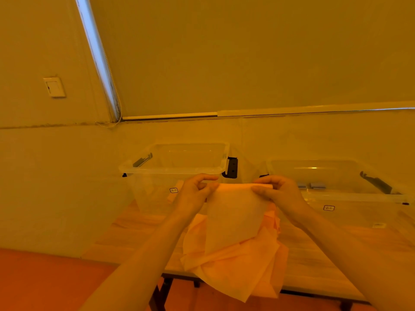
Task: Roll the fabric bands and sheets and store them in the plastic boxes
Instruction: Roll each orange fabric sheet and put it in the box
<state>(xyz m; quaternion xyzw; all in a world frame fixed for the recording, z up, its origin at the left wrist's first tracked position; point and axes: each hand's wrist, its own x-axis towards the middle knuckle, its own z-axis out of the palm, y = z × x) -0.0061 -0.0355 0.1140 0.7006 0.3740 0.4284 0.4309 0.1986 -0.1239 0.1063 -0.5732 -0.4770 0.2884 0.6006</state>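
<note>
While both hands pinch top edge, left hand (195,194) and right hand (276,191) level, sheet (233,218) hangs below grips (top edge runs left-right), ready to roll.

1. The left box (175,169) and right box (336,182) are both open on top.
2. A gap lies between the boxes.
3. A cloth pile (235,261) covers the counter (314,254) in the middle.
4. A wall (202,131) stands just behind the boxes.

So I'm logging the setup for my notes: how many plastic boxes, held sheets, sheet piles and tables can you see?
Clear plastic boxes: 2, left box and right box
Held sheet: 1, pinched by left hand and right hand
Sheet pile: 1
Table: 1
Total: 5
</note>
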